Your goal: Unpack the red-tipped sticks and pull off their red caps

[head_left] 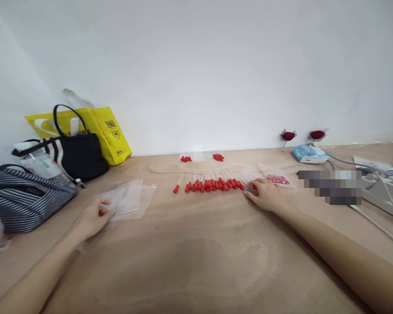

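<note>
A row of droppers (209,185) with red rubber bulbs and thin clear stems lies across the table, bulbs toward me. My right hand (265,195) rests at the row's right end. Its thumb and fingers are apart, with a bit of red showing beneath the fingertips. Just past it lies a clear bag of red bulbs (277,179). On the left is a stack of clear zip bags (127,201). My left hand (94,217) has curled fingers at the stack's near left edge, seemingly pinching a bag. More plastic lies partly under that hand.
Two small groups of red bulbs (185,159) lie on clear plastic by the wall. A striped bag (29,200), a black bag (81,155) and a yellow bag (109,135) stand left. A tissue pack (310,154), cables and a power strip (384,194) sit right.
</note>
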`<state>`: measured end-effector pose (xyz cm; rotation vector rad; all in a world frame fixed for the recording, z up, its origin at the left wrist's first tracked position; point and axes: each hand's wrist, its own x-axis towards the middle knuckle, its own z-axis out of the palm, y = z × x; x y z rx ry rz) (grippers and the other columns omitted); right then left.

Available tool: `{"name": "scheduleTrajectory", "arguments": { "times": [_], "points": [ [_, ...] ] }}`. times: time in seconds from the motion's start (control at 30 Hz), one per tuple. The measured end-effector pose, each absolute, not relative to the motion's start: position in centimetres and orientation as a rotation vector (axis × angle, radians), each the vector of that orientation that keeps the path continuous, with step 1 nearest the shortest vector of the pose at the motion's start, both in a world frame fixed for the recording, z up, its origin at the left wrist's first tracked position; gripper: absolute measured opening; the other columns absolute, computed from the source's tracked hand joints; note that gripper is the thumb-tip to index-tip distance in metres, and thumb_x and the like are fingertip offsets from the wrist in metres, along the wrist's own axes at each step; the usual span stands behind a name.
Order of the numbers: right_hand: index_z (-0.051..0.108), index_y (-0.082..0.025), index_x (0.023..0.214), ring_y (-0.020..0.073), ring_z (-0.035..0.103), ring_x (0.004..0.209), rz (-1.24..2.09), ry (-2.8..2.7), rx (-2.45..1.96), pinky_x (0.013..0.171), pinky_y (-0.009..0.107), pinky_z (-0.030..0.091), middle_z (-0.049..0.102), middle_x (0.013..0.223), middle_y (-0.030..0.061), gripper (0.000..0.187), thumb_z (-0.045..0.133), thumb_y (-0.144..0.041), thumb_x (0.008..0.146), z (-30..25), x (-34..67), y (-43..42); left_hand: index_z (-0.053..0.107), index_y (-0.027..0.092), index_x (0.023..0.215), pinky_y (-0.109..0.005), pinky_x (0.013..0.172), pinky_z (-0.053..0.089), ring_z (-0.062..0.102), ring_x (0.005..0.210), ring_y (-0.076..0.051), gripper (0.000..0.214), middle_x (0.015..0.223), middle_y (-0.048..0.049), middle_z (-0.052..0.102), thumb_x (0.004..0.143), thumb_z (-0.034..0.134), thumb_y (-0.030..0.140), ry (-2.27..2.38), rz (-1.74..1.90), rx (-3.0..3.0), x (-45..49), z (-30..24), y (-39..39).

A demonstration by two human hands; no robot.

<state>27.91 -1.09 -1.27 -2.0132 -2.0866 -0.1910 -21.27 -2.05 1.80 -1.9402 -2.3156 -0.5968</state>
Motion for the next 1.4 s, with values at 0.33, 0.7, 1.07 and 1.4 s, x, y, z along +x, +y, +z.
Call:
{"name": "scheduleTrajectory", "arguments": {
  "times": [0.33, 0.7, 1.07, 1.4],
  "points": [
    [0.063, -0.009, 0.083, 0.025, 0.061, 0.075, -0.377, -2.415, -2.125, 0.064, 0.033, 0.041, 0.064, 0.082, 0.0166, 0.028, 0.035, -0.01, 0.081, 0.2, 25.6, -2.8, 0.055, 0.016, 0.083, -0.033, 0.083, 0.037, 0.049, 0.09, -0.02, 0.019, 0.089, -0.0062, 0.054, 0.078, 0.046, 0.032, -1.461, -0.793, -2.32, -11.1, 3.6, -2.7],
    [0.062, -0.012, 0.068, 0.0177, 0.061, 0.058, 0.605, -2.212, -1.657, 0.052, 0.026, 0.044, 0.064, 0.064, 0.008, 0.034, 0.041, -0.035, 0.083, 1.8, 22.2, -5.7, 0.057, 0.016, 0.085, -0.022, 0.06, 0.042, 0.051, 0.066, -0.011, 0.018, 0.078, -0.0017, 0.057, 0.077, 0.049, 0.031, -1.542, -0.775, -3.309, 1.3, 1.0, -4.7],
    [0.046, -0.029, 0.122, 0.025, 0.036, 0.121, 0.833, -2.632, -0.899, 0.098, 0.038, 0.033, 0.039, 0.132, 0.006, 0.08, 0.075, -0.044, 0.049, 1.1, 27.3, -4.0, 0.055, 0.016, 0.096, -0.022, 0.058, 0.038, 0.049, 0.062, -0.011, 0.031, 0.073, -0.0006, 0.059, 0.074, 0.055, 0.037, -1.79, -1.003, -3.37, 3.7, -1.1, -4.3],
    [0.042, -0.021, 0.125, 0.0228, 0.044, 0.114, 0.716, -2.436, -0.835, 0.1, 0.042, 0.027, 0.051, 0.122, 0.009, 0.07, 0.064, -0.049, 0.064, -1.5, 22.0, -3.1, 0.033, 0.015, 0.119, -0.026, 0.063, 0.044, 0.055, 0.061, -0.011, 0.056, 0.071, -0.0003, 0.061, 0.071, 0.061, 0.022, -2.427, -1.368, -3.214, 1.3, 0.1, -4.0]
  ]
}}
